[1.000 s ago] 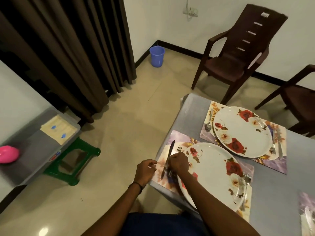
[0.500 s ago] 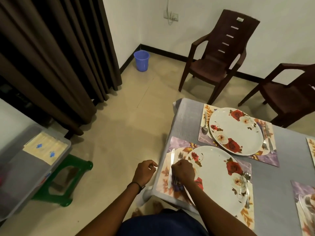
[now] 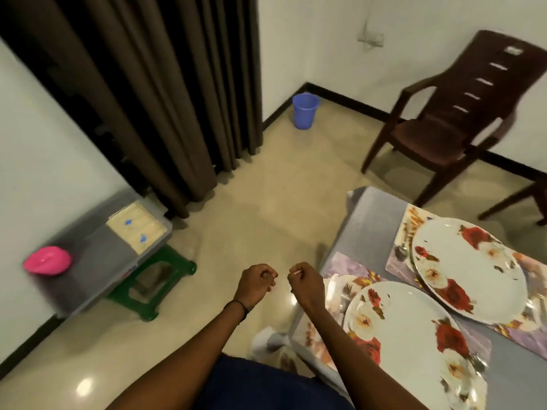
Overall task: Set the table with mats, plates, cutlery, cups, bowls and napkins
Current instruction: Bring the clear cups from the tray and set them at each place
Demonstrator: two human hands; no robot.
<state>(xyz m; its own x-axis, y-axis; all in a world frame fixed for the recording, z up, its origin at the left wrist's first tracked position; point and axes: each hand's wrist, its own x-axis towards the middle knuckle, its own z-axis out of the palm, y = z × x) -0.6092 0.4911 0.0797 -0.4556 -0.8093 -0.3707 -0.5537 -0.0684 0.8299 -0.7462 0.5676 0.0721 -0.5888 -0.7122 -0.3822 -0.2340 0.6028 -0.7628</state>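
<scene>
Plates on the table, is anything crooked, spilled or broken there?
Nothing looks spilled or broken. The near plate and far plate each lie on a mat. The near mat reaches the table's edge; blur hides whether it overhangs.

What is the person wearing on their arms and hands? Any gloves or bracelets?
No gloves, and no sleeves in view. The left hand has a thin black band round its wrist. The right hand and its wrist wear nothing that shows. Dark blue clothing shows at the bottom of the view.
</scene>
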